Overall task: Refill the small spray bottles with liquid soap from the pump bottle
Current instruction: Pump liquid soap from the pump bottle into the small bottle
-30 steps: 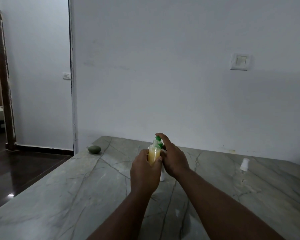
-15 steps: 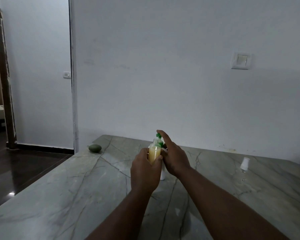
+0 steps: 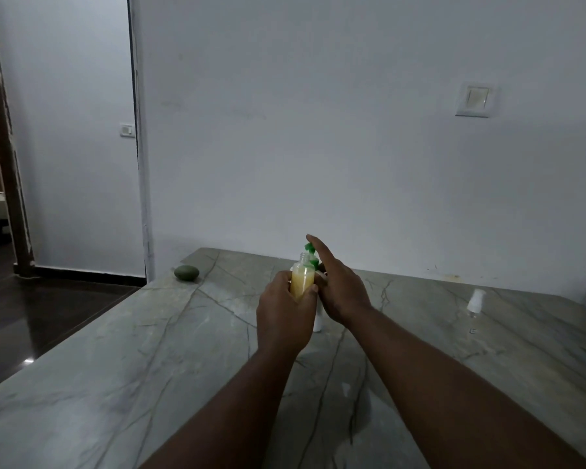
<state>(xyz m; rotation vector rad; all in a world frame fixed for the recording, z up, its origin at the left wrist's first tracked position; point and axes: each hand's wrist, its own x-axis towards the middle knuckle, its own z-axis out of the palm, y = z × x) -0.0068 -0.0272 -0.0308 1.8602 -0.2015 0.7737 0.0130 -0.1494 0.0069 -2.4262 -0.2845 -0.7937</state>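
Note:
My left hand grips a small clear spray bottle, uncapped and partly filled with yellow liquid soap, and holds it upright over the marble table. Just behind it stands the white pump bottle, mostly hidden by my hands; its green pump head sits right beside the small bottle's open mouth. My right hand lies over the pump, its index finger stretched straight across the green head. The rest of its fingers are hidden behind the bottles.
A second small spray bottle with a white cap stands at the table's right. A green oval object lies at the far left corner. The wall runs behind the table, with dark floor and a doorway to the left.
The green pump head and my right index finger have risen slightly from one second ago. My left hand keeps the small bottle in place.

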